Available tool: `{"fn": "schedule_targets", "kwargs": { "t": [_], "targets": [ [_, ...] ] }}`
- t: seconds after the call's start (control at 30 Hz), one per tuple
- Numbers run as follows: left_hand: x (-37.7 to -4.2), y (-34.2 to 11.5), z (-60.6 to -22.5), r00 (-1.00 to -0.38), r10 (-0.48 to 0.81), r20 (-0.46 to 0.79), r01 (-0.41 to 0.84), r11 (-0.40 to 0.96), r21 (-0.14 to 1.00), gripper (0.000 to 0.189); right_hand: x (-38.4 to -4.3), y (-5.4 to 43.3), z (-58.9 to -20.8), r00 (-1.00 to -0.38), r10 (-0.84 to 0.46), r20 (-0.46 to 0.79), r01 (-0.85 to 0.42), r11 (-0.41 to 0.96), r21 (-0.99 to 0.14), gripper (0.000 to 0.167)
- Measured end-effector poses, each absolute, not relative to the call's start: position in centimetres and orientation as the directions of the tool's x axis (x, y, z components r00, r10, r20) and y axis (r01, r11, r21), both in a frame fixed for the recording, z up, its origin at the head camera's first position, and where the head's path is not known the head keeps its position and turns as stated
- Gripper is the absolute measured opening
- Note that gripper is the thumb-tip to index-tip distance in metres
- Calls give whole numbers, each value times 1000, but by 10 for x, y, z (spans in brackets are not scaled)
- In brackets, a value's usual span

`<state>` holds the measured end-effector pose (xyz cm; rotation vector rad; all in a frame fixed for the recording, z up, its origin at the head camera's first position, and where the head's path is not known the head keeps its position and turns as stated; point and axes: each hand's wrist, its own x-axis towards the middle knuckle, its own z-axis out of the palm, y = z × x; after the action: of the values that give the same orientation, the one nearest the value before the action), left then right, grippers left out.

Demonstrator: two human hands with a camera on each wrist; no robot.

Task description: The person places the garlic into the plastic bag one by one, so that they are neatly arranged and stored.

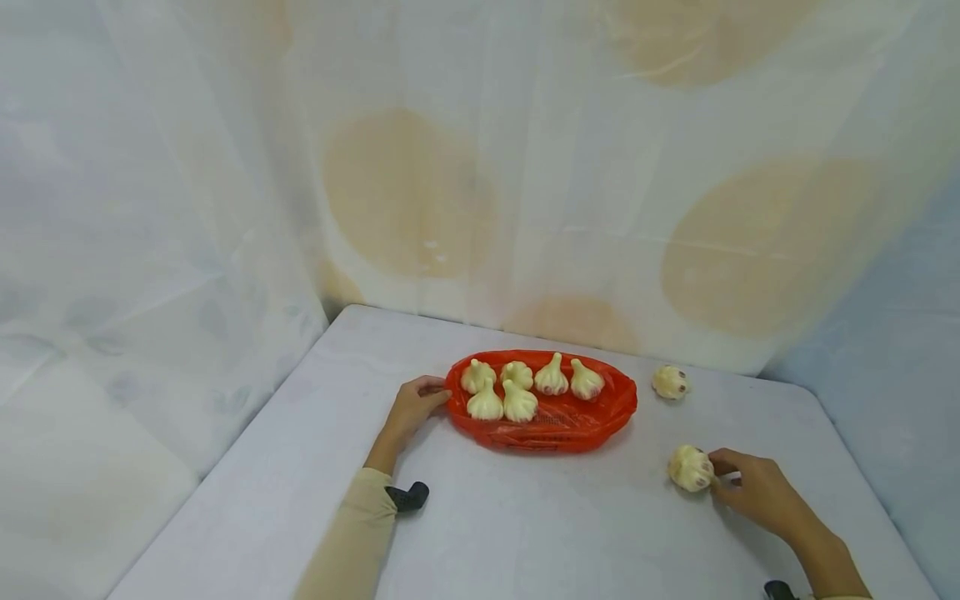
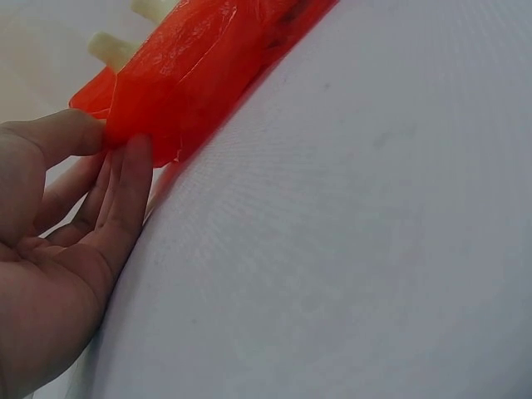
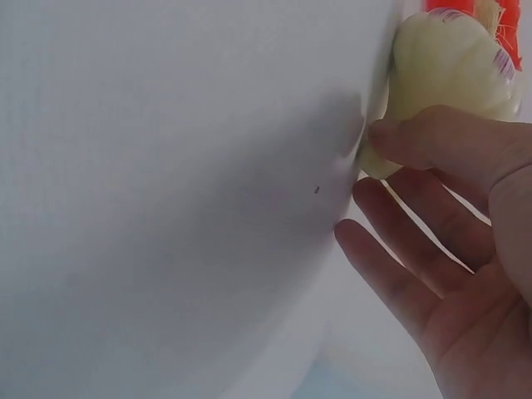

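Observation:
A red plastic bag (image 1: 577,435) lies spread open in an oval, and several garlic bulbs (image 1: 519,402) sit inside it, mostly toward its left and back. My left hand (image 1: 414,407) pinches the bag's left edge between thumb and fingers; the left wrist view shows this hand (image 2: 79,199) close against the red plastic (image 2: 191,75). To the right, my right hand (image 1: 761,492) grips a garlic bulb (image 1: 689,468) by its near end. In the right wrist view, thumb and forefinger press on that bulb (image 3: 449,66), while the other fingers extend below.
Another garlic bulb (image 1: 670,382) lies on the white table (image 1: 540,517), right of the bag. Patterned curtain sheets (image 1: 525,167) hang behind the table and along both sides. A black strap piece (image 1: 408,497) sits at the left wrist.

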<state>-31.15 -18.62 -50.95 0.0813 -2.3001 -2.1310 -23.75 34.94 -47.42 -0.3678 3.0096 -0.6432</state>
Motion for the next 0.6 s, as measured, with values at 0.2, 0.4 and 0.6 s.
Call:
{"fn": "schedule_targets", "kwargs": {
  "t": [0.2,0.4,0.6],
  "targets": [
    [-310,-185,-509,-999,-42,-26,-29,69,997,27,-238,347,-474,-973,-229,0,-210,892,-400,30],
    [-310,-185,-509,-998,-45,-36,-40,77,996,27,-239,347,-471,-977,-211,-30,-185,909,-373,30],
    [-312,-186,-510,-998,-43,-42,-46,78,996,28,-233,347,-459,-969,-240,59,-245,893,-377,26]
  ]
}}
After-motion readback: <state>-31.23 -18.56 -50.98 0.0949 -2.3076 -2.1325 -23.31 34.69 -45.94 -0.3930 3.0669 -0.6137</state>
